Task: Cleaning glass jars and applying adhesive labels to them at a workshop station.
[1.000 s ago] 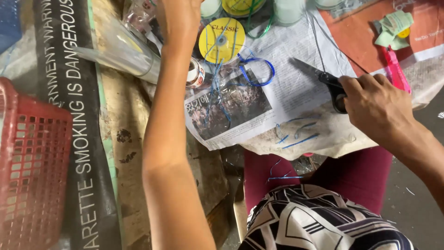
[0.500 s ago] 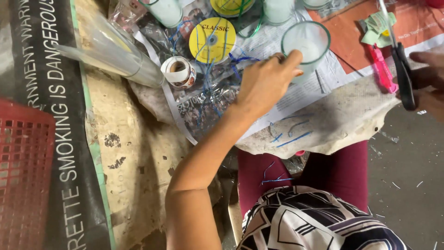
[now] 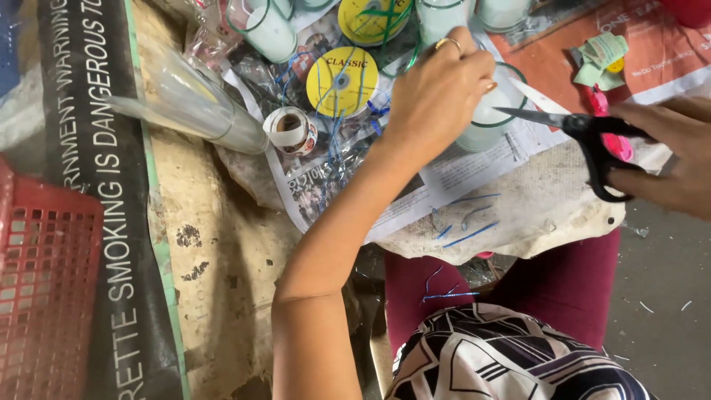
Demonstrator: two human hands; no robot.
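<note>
My left hand (image 3: 437, 92) reaches forward and grips a clear glass of white candle wax with a green band at its rim (image 3: 495, 111), standing on newspaper (image 3: 474, 167). My right hand (image 3: 670, 159) holds black-handled scissors (image 3: 585, 133) at the right, their blades slightly apart and pointing left toward the glass. The blade tips stop just short of my left hand.
Yellow ribbon spools (image 3: 342, 81), a small tape roll (image 3: 290, 131), more candle glasses (image 3: 266, 30) and a clear plastic cone (image 3: 185, 104) lie beyond. A red basket (image 3: 44, 289) sits at left. Blue ribbon scraps (image 3: 463, 230) lie on the cloth by my lap.
My left hand came back from the far spools to the candle glass and closed on it. My right hand brought the scissors left, blades now level toward the glass.
</note>
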